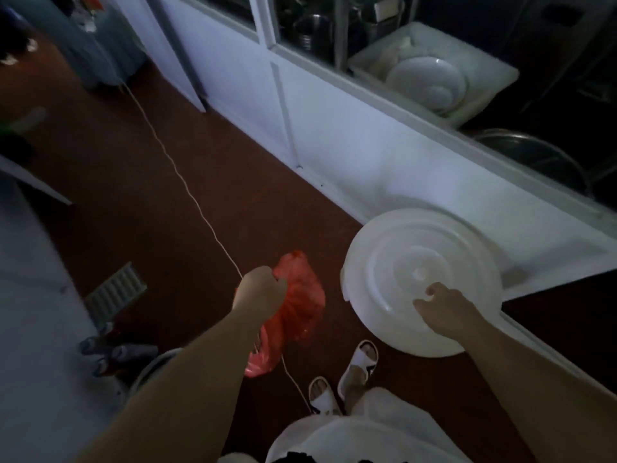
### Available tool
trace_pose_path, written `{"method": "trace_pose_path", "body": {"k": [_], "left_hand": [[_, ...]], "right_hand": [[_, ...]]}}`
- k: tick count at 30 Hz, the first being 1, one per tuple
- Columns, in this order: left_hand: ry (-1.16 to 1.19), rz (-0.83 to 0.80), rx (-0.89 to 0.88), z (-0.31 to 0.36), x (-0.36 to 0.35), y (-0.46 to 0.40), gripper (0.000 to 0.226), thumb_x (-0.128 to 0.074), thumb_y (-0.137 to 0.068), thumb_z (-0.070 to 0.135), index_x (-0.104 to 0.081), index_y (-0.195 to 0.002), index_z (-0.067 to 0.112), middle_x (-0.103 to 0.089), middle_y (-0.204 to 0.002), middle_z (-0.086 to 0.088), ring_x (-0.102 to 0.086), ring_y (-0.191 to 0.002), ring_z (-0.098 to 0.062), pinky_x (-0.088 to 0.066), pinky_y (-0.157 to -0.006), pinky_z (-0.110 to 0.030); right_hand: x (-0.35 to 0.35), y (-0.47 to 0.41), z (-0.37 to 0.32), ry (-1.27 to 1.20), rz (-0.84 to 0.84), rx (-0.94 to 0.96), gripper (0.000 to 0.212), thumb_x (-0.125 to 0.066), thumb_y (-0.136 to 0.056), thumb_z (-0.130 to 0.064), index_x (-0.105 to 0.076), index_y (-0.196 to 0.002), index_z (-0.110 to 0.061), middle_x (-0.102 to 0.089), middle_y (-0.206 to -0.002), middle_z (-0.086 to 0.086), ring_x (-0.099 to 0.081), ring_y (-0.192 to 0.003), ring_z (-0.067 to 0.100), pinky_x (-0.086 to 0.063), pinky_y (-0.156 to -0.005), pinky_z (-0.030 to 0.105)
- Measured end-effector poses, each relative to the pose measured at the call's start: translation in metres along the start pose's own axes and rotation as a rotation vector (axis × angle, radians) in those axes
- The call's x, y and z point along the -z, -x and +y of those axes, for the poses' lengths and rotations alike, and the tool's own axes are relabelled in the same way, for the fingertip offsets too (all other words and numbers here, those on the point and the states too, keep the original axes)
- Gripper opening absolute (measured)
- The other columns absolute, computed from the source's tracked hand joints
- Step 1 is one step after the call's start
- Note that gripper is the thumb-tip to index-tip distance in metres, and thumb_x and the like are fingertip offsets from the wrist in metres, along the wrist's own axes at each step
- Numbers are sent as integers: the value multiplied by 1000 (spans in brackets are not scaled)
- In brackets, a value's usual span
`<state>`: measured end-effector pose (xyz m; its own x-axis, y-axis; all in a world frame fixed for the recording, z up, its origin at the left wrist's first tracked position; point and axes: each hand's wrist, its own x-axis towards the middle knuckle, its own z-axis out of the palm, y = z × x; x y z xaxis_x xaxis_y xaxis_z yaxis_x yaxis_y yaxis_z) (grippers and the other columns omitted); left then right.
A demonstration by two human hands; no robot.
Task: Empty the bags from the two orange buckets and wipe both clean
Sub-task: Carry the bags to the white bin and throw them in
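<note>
At the bottom edge we see only part of a pale rounded shape (364, 442), cut off by the frame, and we cannot tell what it is. Just beyond it stand our feet in white sandals (357, 365) on the dark red floor (133, 195). To the lower left a curved grey rim (150, 365) shows from under our left forearm; most of it is hidden and its colour is lost in the dim light.

Our left hand (262, 289) reaches forward, its back toward the camera, fingers curled into a fist around the gathered top of a red plastic bag (297, 305), which hangs crumpled beneath the wrist above the floor. A thin white cord (187, 188) runs across the floor past that hand and away to the far left.

Our right hand (444, 307) rests palm down on a large round white lid (420, 272), fingers loosely bent and lightly spread on its ridged top. What the lid sits on is hidden beneath it.

Behind the lid a white low wall (334, 135) runs away diagonally. Beyond it we see a white bin (494, 85) holding a white basin (427, 78), with dark metal pots (314, 28) further back, hard to make out.
</note>
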<state>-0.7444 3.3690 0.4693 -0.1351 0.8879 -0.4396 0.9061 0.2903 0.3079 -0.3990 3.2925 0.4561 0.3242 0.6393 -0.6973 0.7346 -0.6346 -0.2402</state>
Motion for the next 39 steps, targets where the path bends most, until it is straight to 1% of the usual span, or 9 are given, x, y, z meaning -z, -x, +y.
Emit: {"method": "trace_pose_path", "body": {"k": [8, 16, 20, 22, 24, 26, 28, 31, 39], "left_hand": [[-67, 2, 8, 33, 21, -84, 25, -56, -96, 32, -52, -76, 18, -59, -83, -4, -61, -89, -32, -41, -75, -33], [-79, -67, -47, 68, -8, -179, 26, -56, -94, 32, -56, -75, 15, -57, -74, 2, -52, -68, -18, -37, -69, -33], [-11, -181, 36, 86, -37, -226, 30, -58, -94, 27, -60, -70, 10, -55, -68, -2, -56, -78, -30, -38, -74, -34], [6, -257, 37, 95, -53, -244, 28, -58, -96, 26, -70, -84, 4, -63, -78, -8, -63, -90, -36, -38, -75, -33], [61, -321, 46, 100, -68, -261, 32, -57, -99, 25, -72, -115, 1, -71, -109, -16, -67, -109, -39, -46, -77, -28], [89, -373, 43, 105, -83, -275, 39, -55, -101, 24, -66, -132, 2, -68, -130, -18, -64, -121, -39, -55, -92, -35], [39, -383, -1, 110, -98, -289, 41, -53, -101, 25, -64, -135, 4, -66, -134, -20, -62, -124, -39, -51, -106, -42], [-40, -351, -74, 115, -121, -307, 38, -53, -99, 24, -68, -130, 8, -69, -129, -20, -62, -122, -39, -45, -102, -40], [-202, -371, -174, 114, -200, -357, 31, -53, -96, 29, -72, -113, 12, -71, -102, -11, -63, -94, -33, -46, -85, -41]], "right_hand": [[17, -66, -8, -280, -20, -118, 59, -54, -96, -43, -44, -147, -14, -49, -144, 13, -52, -124, 34, -44, -99, 41], [8, -118, -15, -363, 15, -258, 57, -54, -94, -46, -44, -144, -20, -56, -131, 13, -54, -99, 28, -44, -82, 36], [0, -144, -7, -431, 35, -425, 59, -54, -93, -47, -43, -144, -19, -54, -133, 16, -56, -107, 35, -45, -85, 39], [-8, -154, -5, -458, 54, -505, 58, -53, -93, -46, -43, -142, -18, -55, -135, 17, -56, -111, 37, -43, -85, 38], [-19, -166, -8, -485, 61, -553, 57, -53, -93, -45, -43, -142, -17, -56, -133, 17, -57, -111, 36, -42, -84, 37], [-31, -180, -12, -512, 62, -583, 57, -53, -92, -43, -42, -141, -17, -59, -129, 15, -57, -105, 34, -42, -83, 37], [-42, -196, -14, -539, 59, -595, 57, -52, -92, -42, -41, -142, -17, -60, -123, 13, -57, -101, 32, -42, -82, 36], [-55, -226, -13, -581, 81, -607, 57, -50, -93, -41, -38, -144, -18, -59, -116, 10, -58, -98, 31, -42, -78, 35], [-100, -314, 17, -582, 171, -686, 64, -51, -97, -42, -24, -149, -16, -51, -135, 23, -56, -118, 43, -43, -86, 41]]}}
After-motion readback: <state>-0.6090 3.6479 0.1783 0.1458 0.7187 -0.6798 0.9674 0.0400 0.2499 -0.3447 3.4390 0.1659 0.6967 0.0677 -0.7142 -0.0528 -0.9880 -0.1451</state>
